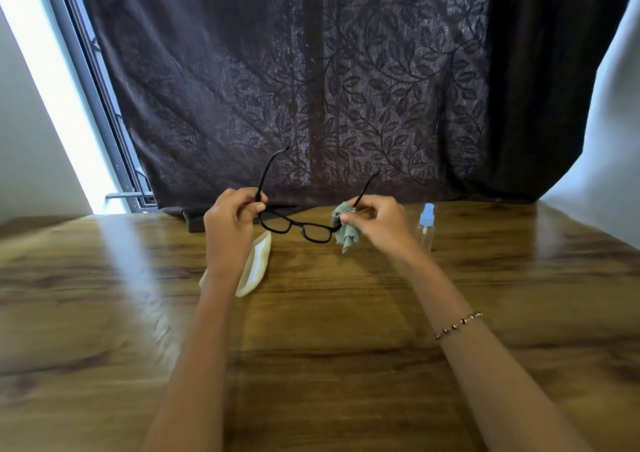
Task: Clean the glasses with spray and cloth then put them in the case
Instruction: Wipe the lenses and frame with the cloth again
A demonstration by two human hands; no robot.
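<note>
While a dark leaf-patterned curtain [311, 87] hung behind everything, the wooden desk [329, 313] spread wide beneath both grips and carried the idle things. The left grip [229, 222] was curled round one arm of the frame close to its hinge, probably to steady it. The right grip [377, 223] pinched the other arm through the cloth.

A pale case [258, 264] lay open on the desk just under the left grip, partly hidden by that forearm. It seemed placed ready to receive the frame with a short drop. The glasses [298, 224] hung between the two grips, lifted off the desk. Their arms were unfolded and pointed up and away, which left the lenses facing the person for checking.

A clear spray bottle [426, 226] with a blue top stood upright on the desk just outside the right grip, within easy reach. The green cloth [344, 229] was bunched in the right grip and touched the frame's end, so wiping looked under way and casing was not yet done. A beaded bracelet [459, 325] circled the forearm behind the right grip.
</note>
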